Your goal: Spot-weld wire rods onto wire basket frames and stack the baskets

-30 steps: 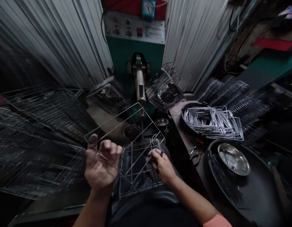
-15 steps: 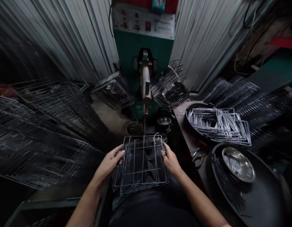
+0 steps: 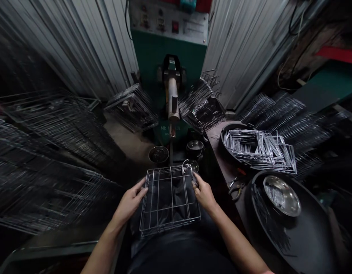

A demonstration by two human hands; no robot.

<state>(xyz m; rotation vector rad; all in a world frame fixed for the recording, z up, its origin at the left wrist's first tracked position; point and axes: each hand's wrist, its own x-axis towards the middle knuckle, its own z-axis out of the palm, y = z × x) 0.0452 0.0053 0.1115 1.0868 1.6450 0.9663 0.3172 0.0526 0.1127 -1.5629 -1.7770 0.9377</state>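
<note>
So the wire rack [image 3: 172, 208] is sitting on the person's lap [image 3: 178, 249], and the loose frame [image 3: 170, 223] that was tipped up a second ago now lies flat over it, edges roughly matched, so I'd call the two pretty much lined up. Left hand [image 3: 130, 202] is mostly closed, thumb and fingers pinching the left edge. Right hand [image 3: 203, 194] is curled tighter, gripping the upper right side. Bowls [image 3: 159, 154] sit just beyond, pliers [image 3: 235, 191] on the table [image 3: 214, 133] to the right
</note>
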